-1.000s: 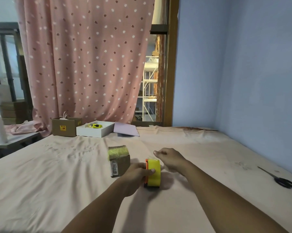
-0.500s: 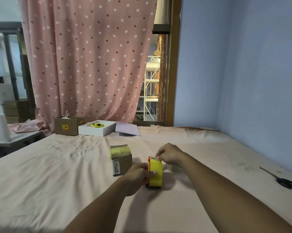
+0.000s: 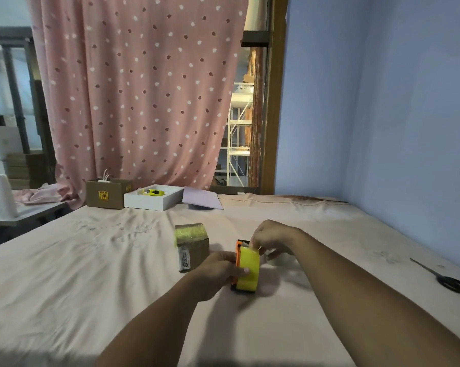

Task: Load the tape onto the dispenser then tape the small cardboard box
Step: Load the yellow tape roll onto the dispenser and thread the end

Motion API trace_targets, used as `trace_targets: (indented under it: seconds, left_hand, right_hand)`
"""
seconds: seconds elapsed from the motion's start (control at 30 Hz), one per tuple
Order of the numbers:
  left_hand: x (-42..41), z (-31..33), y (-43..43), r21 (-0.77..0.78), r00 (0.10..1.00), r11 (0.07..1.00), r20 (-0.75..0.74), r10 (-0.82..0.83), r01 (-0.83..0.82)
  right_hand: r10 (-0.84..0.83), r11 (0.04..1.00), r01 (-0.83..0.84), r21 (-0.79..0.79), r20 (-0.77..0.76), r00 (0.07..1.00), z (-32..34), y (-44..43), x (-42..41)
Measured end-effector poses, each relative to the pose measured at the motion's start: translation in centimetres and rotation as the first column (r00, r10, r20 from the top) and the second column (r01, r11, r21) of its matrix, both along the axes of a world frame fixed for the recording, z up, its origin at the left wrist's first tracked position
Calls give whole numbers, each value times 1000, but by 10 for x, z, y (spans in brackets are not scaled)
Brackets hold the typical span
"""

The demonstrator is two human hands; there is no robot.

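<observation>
An orange tape dispenser carrying a yellow tape roll stands on the pink cloth in the middle. My left hand grips it from the left side, thumb on the roll. My right hand is over the dispenser's far top end, fingertips pinched at the tape there. The small cardboard box, with yellow tape over its top and a label on its side, sits just to the left of the dispenser, apart from both hands.
Black scissors lie at the right by the blue wall. At the far edge stand a brown carton, a white tray with a yellow item, and a lilac sheet. A pink dotted curtain hangs behind.
My right hand came in from beside the dispenser onto its top end and closed its fingertips on the tape. My left hand kept its hold on the dispenser.
</observation>
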State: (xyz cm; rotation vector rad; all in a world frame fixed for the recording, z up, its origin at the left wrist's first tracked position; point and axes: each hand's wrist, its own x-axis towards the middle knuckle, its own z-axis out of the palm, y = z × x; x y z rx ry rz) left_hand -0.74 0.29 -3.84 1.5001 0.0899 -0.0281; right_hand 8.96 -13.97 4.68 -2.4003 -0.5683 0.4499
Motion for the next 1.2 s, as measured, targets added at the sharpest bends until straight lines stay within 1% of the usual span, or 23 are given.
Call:
trace_targets:
  seconds: [0.07,0.1,0.17,0.23,0.37,0.5,0.57,0.7,0.8,0.97,1.13,1.2]
  left_hand:
    - [0,1,-1,11,1000,1000,2,8,-8]
    - [0,1,-1,15,1000,1000,3,13,-13]
    - [-1,1,-1,17,1000,1000,-2,18,-18]
    - [-3,1,0,8,1000,1000,-6,13,-13]
    - [-5,1,0,-19,1000,1000,10,21,-21]
    - [-6,3,-2,-16,1000,1000,14,4,-4]
    - [-7,4,-2,-1,1000,1000,20,1,-1]
    - [-8,5,-4,20,1000,1000,22,3,-4]
    - [-9,6,-3,36,1000,999,18,4,-4]
    - [-8,6,-2,63,1000,998,10,28,-28]
    - [-5,8,-2,94,999,994,3,49,-49]
    - [-4,9,-3,101,999,994,8,46,-46]
  right_hand:
    - [-10,1000,10,19,-11,1000,0,0,0]
    - [-15,1000,14,27,9,1000,0,1,2]
    - [-7,1000,6,10,85,996,1,2,3]
    - [41,999,-37,-29,148,988,2,2,4]
    - [167,980,-134,-146,248,954,4,1,1]
    - [265,940,-144,-309,394,880,7,4,-3]
    - [315,913,-145,-381,432,845,11,5,-5]
    - [409,849,-130,-512,483,774,13,6,-10]
    - [464,807,-132,-576,479,746,16,6,-15]
    - [497,783,-146,-605,467,731,17,6,-16]
    - [532,755,-132,-643,481,697,16,7,-17]
    - [524,767,-145,-625,481,702,16,7,-14]
